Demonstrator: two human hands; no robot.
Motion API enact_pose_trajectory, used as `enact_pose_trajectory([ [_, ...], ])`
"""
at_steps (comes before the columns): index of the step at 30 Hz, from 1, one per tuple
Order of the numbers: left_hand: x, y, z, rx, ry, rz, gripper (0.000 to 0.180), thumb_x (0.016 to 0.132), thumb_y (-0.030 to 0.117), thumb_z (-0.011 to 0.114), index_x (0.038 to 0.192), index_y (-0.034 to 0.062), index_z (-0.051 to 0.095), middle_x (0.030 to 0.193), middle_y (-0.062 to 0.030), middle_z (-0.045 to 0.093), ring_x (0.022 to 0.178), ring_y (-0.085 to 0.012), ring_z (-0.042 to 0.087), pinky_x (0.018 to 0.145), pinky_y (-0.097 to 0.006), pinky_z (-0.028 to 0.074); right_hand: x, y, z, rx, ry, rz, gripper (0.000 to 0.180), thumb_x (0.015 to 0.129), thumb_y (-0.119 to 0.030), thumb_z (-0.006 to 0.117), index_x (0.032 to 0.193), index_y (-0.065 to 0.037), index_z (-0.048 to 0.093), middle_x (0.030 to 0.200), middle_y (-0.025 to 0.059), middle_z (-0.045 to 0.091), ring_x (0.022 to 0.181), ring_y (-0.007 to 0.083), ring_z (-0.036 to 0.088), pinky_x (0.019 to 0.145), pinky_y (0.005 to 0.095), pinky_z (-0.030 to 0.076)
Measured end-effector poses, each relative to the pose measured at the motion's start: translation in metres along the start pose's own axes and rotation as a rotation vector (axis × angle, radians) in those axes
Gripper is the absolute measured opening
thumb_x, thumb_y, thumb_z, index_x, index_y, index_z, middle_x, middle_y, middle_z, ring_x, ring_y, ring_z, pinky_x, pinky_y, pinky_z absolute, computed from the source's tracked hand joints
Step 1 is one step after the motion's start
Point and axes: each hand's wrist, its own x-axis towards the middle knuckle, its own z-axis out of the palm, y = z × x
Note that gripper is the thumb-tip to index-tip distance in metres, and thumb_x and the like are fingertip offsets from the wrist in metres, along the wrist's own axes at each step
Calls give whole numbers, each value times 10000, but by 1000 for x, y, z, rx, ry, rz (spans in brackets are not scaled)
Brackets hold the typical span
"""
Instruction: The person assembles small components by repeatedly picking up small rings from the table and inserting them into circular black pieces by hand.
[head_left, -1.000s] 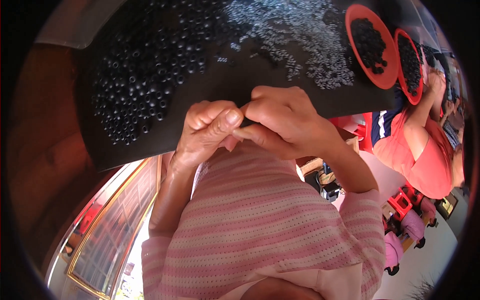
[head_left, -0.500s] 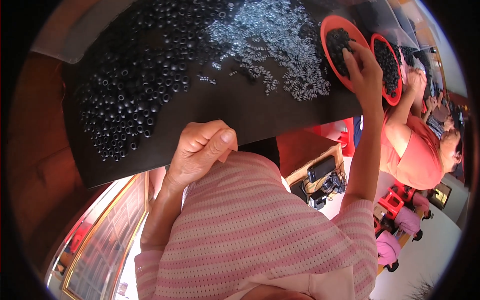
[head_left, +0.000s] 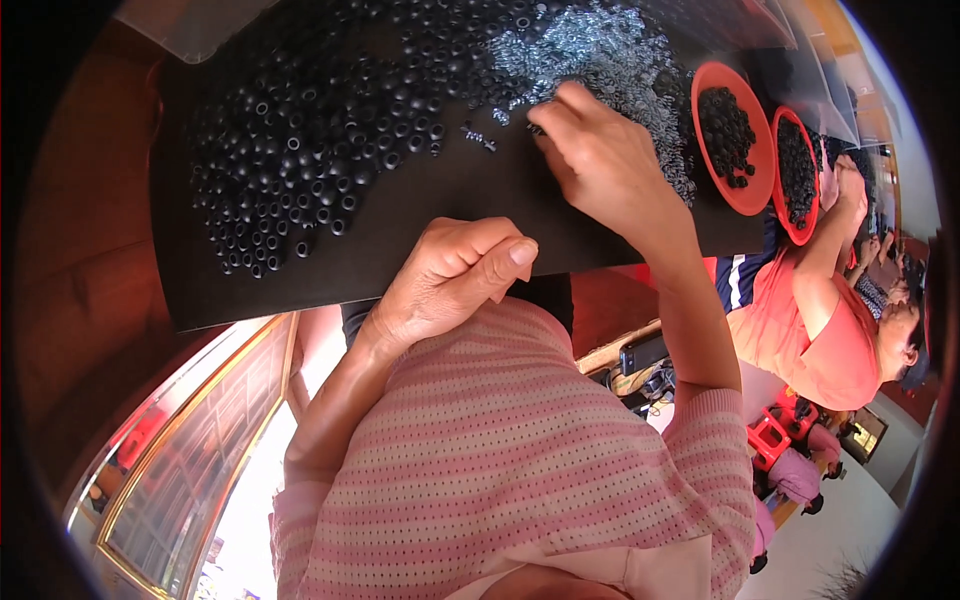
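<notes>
My left hand is closed in a fist at the table's near edge, thumb pressed on the curled forefinger; whatever it holds is hidden. Over the near side of a heap of small shiny silvery pieces, coil-like in look, hovers my right hand. Its fingers are curled together, with something dark and tiny at the tips. Left of the heap spread many small black ring-shaped parts with round holes. A few silvery pieces lie apart, left of my right fingertips.
Two red bowls stand at the right: the nearer bowl and a farther bowl, both with small black parts. The black tabletop ends close to my body. A person in an orange shirt sits to the right. Clear plastic bins stand behind.
My right hand has left the nearer red bowl and moved left to the silvery heap. My left hand stays closed near the table edge. The whole view has shifted somewhat.
</notes>
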Motion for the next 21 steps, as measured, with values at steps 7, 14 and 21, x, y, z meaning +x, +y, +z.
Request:
enact_pose_trajectory([
  [7, -3, 0, -4, 6, -29, 19, 361, 970, 258, 507, 727, 1, 581, 568, -23, 518, 481, -81, 472, 455, -240, 376, 0, -7, -3, 89, -7, 5, 220, 759, -30, 630, 974, -66, 598, 863, 83, 535, 728, 301, 599, 583, 402, 471],
  [14, -4, 0, -6, -16, -39, -3, 345, 972, 243, 502, 743, -2, 582, 579, -23, 519, 483, -82, 467, 457, -241, 372, 15, -15, 9, 47, -28, -40, 185, 723, -25, 619, 898, -74, 583, 857, 64, 525, 749, 267, 601, 556, 388, 477],
  [21, -3, 2, -6, 9, -42, 26, 357, 968, 275, 510, 747, 5, 585, 561, -21, 509, 496, -86, 471, 466, -248, 376, 28, -31, 16, 104, -54, -63, 108, 782, -103, 631, 864, -66, 570, 878, 73, 537, 775, 275, 607, 575, 409, 484],
])
